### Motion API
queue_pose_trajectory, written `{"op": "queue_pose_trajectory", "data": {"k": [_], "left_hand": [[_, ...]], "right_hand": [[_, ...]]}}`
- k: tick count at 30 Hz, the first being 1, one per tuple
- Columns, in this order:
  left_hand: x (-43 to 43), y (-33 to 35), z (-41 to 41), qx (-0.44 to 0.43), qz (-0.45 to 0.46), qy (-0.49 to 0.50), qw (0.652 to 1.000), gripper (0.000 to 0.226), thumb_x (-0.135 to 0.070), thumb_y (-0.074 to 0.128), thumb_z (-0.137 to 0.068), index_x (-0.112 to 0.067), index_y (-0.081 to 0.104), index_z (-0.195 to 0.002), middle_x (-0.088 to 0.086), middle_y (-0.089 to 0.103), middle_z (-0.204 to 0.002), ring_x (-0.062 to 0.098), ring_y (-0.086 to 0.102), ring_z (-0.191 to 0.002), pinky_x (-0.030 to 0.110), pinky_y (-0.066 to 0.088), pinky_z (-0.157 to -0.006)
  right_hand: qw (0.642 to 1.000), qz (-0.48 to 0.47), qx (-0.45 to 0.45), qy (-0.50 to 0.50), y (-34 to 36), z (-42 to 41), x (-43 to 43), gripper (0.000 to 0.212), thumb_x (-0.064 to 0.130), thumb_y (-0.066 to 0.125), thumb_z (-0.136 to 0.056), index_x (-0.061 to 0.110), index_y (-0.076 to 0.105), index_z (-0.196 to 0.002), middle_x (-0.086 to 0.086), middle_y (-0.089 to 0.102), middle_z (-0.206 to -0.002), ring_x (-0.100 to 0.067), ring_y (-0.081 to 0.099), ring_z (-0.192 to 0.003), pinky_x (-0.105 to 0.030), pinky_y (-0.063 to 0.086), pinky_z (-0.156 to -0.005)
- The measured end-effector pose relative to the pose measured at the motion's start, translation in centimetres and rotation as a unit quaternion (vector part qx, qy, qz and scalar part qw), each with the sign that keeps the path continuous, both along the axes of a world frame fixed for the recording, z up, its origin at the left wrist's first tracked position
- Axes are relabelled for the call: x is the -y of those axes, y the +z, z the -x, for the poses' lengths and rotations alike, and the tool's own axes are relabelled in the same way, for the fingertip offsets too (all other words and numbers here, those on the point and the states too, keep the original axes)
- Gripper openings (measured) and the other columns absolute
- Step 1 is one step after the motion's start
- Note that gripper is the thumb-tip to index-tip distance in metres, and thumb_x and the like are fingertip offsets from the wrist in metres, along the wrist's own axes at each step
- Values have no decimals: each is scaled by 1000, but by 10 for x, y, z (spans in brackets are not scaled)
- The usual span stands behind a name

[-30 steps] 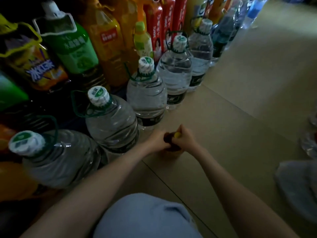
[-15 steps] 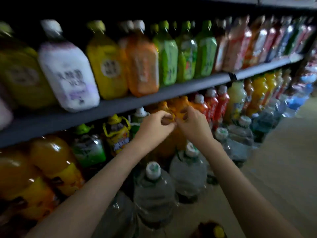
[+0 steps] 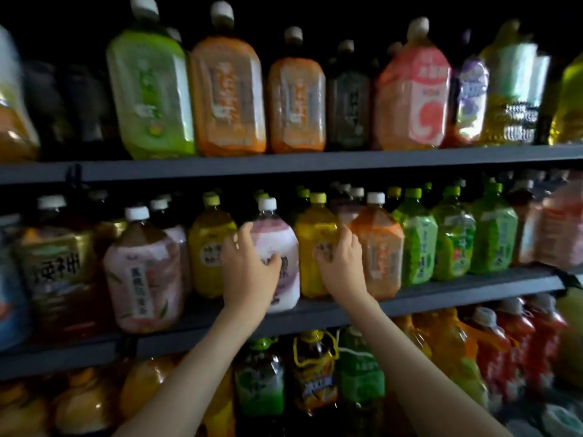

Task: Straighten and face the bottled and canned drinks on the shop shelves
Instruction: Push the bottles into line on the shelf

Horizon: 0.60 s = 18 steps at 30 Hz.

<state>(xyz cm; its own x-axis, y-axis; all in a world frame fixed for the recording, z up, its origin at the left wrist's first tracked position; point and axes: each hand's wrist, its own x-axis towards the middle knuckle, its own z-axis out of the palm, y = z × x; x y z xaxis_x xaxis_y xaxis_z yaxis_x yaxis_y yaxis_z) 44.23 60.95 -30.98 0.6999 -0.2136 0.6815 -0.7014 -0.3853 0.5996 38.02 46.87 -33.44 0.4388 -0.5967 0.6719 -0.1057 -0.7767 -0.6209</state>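
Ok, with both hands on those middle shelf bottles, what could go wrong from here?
The white and pink bottle gripped by the left hand stands right at the front edge of the middle shelf, so a hard turn might tip it off onto the bottles below. The yellow bottle under the right hand sits tight against the orange bottle, so twisting it may knock that one askew.

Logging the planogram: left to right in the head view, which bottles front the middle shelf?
Brown gold-labelled bottle, pink-labelled white-capped bottle, yellow lime-capped bottle, white-labelled bottle in left hand, second yellow bottle in right hand, orange-labelled bottle, green-labelled bottle.
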Motion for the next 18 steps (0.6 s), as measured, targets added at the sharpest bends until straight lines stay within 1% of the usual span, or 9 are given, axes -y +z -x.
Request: {"op": "queue_pose_trajectory", "data": {"k": [1,3,6,7,9,11,13,15,18], "left_hand": [[-2,2,-4,24,-18,13,999,68,-20,72,-80,-14,39,-139,14,43,-132,29,42,-120,26,33,-90],[-3,6,-13,44,-65,24,997,79,-27,71,-81,-21,27,-146,10,36,-140,26,34,-129,27,32,-94],[3,8,-20,14,-123,-18,992,82,-29,69,-84,-29,17,-149,7,33,-141,27,29,-132,34,34,-101],[4,8,-22,2,-135,-28,990,81,-29,68,-85,-29,18,-149,6,34,-141,27,30,-132,35,35,-102],[6,7,-23,-11,-144,-33,989,79,-29,66,-86,-29,18,-148,5,32,-143,27,29,-132,37,35,-102],[7,6,-21,-18,-140,-31,990,77,-27,65,-87,-29,19,-148,5,29,-145,27,27,-133,37,35,-103],[8,5,-20,-19,-136,-30,990,75,-25,64,-88,-29,19,-148,5,28,-145,27,26,-133,38,36,-103],[9,6,-18,-26,-133,-28,990,75,-23,64,-88,-29,20,-148,5,26,-147,28,24,-134,39,37,-103],[8,6,-19,-39,-137,-26,989,76,-20,65,-88,-31,20,-148,5,21,-151,30,20,-138,43,37,-104]], "right_hand": [[1000,12,9,-5,8,-5,3,63,11,59,-90,-5,27,-141,-22,39,-137,-35,35,-128,-30,27,-102],[1000,21,8,-2,27,-17,12,69,14,59,-91,-5,20,-145,-23,33,-145,-36,29,-135,-34,23,-109],[997,-38,-53,30,50,-35,26,74,28,56,-94,0,14,-148,-21,35,-146,-37,33,-134,-42,30,-109],[995,-56,-74,28,54,-39,29,71,32,55,-94,1,19,-147,-21,35,-146,-38,34,-133,-43,31,-107],[995,-55,-84,2,60,-42,32,60,38,54,-94,1,36,-138,-21,37,-140,-38,34,-130,-43,31,-104],[998,-43,-50,-16,61,-38,31,52,40,55,-93,1,47,-125,-19,41,-131,-37,38,-124,-42,34,-100],[999,-44,3,-4,57,-30,27,44,38,55,-93,2,51,-117,-14,48,-121,-31,47,-113,-37,40,-89],[998,-44,42,24,49,-19,19,39,37,55,-93,4,53,-112,-9,54,-111,-24,53,-103,-29,39,-78],[994,-25,94,51,41,2,3,24,34,57,-93,12,56,-100,0,56,-100,-16,53,-94,-23,37,-73]]}}
